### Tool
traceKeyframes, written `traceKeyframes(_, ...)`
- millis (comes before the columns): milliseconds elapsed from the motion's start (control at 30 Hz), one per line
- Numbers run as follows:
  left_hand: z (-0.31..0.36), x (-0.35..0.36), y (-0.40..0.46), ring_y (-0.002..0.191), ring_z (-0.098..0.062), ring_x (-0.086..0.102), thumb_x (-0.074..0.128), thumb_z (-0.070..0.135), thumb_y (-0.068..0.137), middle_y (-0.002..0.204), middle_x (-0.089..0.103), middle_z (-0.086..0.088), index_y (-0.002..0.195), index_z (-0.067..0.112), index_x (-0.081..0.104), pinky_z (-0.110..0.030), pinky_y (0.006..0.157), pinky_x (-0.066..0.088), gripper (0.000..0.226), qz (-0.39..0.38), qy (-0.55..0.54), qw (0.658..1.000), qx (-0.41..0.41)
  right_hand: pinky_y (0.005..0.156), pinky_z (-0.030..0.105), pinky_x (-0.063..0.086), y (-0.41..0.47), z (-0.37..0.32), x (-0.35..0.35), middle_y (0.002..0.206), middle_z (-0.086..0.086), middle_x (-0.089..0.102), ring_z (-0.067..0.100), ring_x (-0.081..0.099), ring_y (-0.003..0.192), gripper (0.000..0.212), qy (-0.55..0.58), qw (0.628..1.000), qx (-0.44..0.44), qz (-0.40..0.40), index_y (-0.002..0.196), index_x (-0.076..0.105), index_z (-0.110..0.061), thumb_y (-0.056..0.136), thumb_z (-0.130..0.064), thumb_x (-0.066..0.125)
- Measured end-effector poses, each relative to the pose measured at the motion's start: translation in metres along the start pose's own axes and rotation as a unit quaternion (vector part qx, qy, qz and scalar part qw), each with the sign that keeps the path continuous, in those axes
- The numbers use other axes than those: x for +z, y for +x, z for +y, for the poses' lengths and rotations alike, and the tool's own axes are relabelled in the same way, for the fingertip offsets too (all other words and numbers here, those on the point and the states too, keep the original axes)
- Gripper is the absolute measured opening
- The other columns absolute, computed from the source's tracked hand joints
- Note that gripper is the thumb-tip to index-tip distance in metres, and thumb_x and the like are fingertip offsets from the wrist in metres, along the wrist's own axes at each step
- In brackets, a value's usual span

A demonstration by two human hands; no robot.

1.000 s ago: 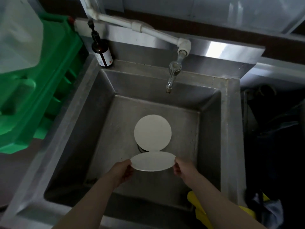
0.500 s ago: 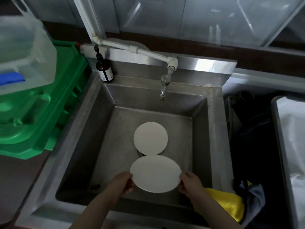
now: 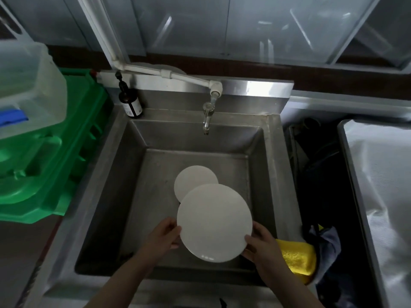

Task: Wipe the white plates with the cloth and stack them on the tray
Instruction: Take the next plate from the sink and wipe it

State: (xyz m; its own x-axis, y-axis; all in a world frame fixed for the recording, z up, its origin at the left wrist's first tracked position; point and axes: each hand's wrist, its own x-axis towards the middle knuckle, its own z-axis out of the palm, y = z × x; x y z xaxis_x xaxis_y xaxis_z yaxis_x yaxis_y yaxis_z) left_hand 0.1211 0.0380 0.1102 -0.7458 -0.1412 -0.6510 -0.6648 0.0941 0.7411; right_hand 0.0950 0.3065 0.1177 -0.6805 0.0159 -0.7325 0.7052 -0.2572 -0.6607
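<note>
I hold a white plate [image 3: 214,222] above the steel sink [image 3: 270,174], tilted so its face shows to me. My left hand [image 3: 163,235] grips its left rim and my right hand [image 3: 259,243] grips its lower right rim. A second white plate [image 3: 193,178] lies flat on the sink floor, partly hidden behind the held one. A yellow cloth [image 3: 297,256] lies on the sink's front right corner, just right of my right wrist. A metal tray [image 3: 347,156] lined with clear plastic stands at the far right.
A tap [image 3: 208,114] on a white pipe hangs over the back of the sink. A brown pump bottle [image 3: 130,103] stands at its back left corner. Green crates [image 3: 51,161] and a clear tub [image 3: 26,90] fill the left side. A dark gap with a grey-blue rag [image 3: 327,241] separates sink and tray.
Both hands have lifted the plate up from low in the sink and tilted it toward me. It now covers part of the plate below.
</note>
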Motion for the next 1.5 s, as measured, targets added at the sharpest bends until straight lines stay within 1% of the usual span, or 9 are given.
traceKeyframes(267, 0.004, 0.027, -0.017, 0.123, -0.029, 0.061, 0.038, 0.036, 0.105, 0.124, 0.07, -0.006, 0.127, 0.021, 0.059, -0.049, 0.112, 0.039, 0.034, -0.167, -0.186, 0.959, -0.137, 0.066, 0.038, 0.058, -0.017, -0.006, -0.022, 0.113, 0.017, 0.068, 0.034, 0.066, 0.101, 0.036, 0.05, 0.999, 0.01, 0.002, 0.119, 0.057, -0.009, 0.09, 0.01, 0.051)
traceKeyframes(567, -0.001, 0.085, -0.041, 0.114, -0.026, 0.066, 0.057, 0.024, 0.082, 0.126, 0.068, -0.014, 0.13, 0.001, 0.058, -0.036, 0.1, 0.053, 0.053, -0.118, -0.287, 0.95, -0.041, 0.064, 0.038, 0.058, -0.039, -0.021, -0.05, 0.104, 0.008, 0.071, 0.03, 0.067, 0.096, 0.033, 0.064, 0.998, 0.008, -0.014, 0.114, 0.058, -0.016, 0.092, 0.008, 0.051)
traceKeyframes(733, -0.001, 0.098, -0.051, 0.123, -0.027, 0.061, 0.087, 0.046, 0.066, 0.133, 0.064, -0.014, 0.136, 0.004, 0.054, -0.031, 0.09, 0.058, 0.088, -0.111, -0.356, 0.928, -0.014, 0.061, 0.037, 0.06, -0.042, -0.019, -0.059, 0.107, 0.01, 0.071, 0.033, 0.067, 0.098, 0.033, 0.092, 0.995, -0.004, -0.032, 0.115, 0.057, -0.014, 0.092, 0.01, 0.052)
traceKeyframes(867, -0.001, 0.109, -0.057, 0.123, -0.025, 0.061, 0.068, 0.045, 0.082, 0.133, 0.065, -0.011, 0.139, 0.008, 0.052, -0.03, 0.086, 0.059, 0.07, -0.066, -0.381, 0.922, -0.006, 0.063, 0.034, 0.059, -0.037, -0.02, -0.065, 0.101, 0.012, 0.073, 0.03, 0.07, 0.091, 0.027, 0.069, 0.996, -0.028, -0.051, 0.111, 0.059, -0.009, 0.091, 0.008, 0.055)
traceKeyframes(1000, 0.0, 0.11, -0.065, 0.124, -0.025, 0.06, 0.041, 0.034, 0.1, 0.131, 0.066, -0.007, 0.137, 0.012, 0.053, -0.041, 0.108, 0.046, 0.045, -0.02, -0.369, 0.929, 0.011, 0.072, 0.033, 0.059, -0.025, -0.023, -0.078, 0.104, 0.015, 0.071, 0.03, 0.069, 0.091, 0.019, -0.104, 0.988, -0.11, -0.041, 0.106, 0.064, -0.012, 0.097, -0.001, 0.052)
traceKeyframes(1100, -0.004, 0.105, -0.066, 0.121, -0.024, 0.061, 0.037, 0.032, 0.105, 0.127, 0.069, -0.007, 0.131, 0.015, 0.058, -0.044, 0.111, 0.04, 0.038, 0.022, -0.362, 0.932, 0.017, 0.08, 0.021, 0.047, -0.01, -0.022, -0.093, 0.1, -0.003, 0.066, 0.019, 0.063, 0.096, 0.019, -0.383, 0.888, -0.254, 0.006, 0.107, 0.062, -0.024, 0.096, -0.01, 0.055)
traceKeyframes(1233, -0.012, 0.096, -0.063, 0.124, -0.025, 0.058, 0.036, 0.041, 0.105, 0.13, 0.067, -0.003, 0.124, 0.026, 0.06, -0.046, 0.111, 0.041, 0.035, 0.07, -0.355, 0.931, 0.036, 0.095, 0.031, 0.037, 0.01, -0.019, -0.1, 0.126, 0.004, 0.055, 0.026, 0.05, 0.115, 0.041, -0.687, 0.643, -0.322, -0.105, 0.129, 0.054, -0.016, 0.091, -0.03, 0.048)
traceKeyframes(1333, -0.014, 0.091, -0.063, 0.122, -0.023, 0.06, 0.035, 0.045, 0.105, 0.128, 0.068, 0.001, 0.12, 0.03, 0.062, -0.044, 0.106, 0.044, 0.035, 0.109, -0.352, 0.929, 0.03, 0.094, 0.044, 0.043, 0.02, -0.014, -0.095, 0.111, 0.009, 0.064, 0.033, 0.06, 0.105, 0.059, -0.813, 0.463, -0.322, -0.145, 0.114, 0.067, -0.016, 0.068, -0.054, 0.066)
traceKeyframes(1500, -0.014, 0.09, -0.064, 0.112, -0.025, 0.063, 0.033, 0.05, 0.104, 0.124, 0.068, -0.003, 0.117, 0.029, 0.063, -0.05, 0.099, 0.049, 0.038, 0.171, -0.344, 0.923, 0.01, 0.117, 0.055, 0.009, 0.019, -0.011, -0.089, 0.148, 0.022, 0.034, 0.038, 0.027, 0.139, 0.088, -0.899, 0.312, -0.271, -0.147, 0.147, 0.029, -0.001, 0.083, -0.05, 0.065)
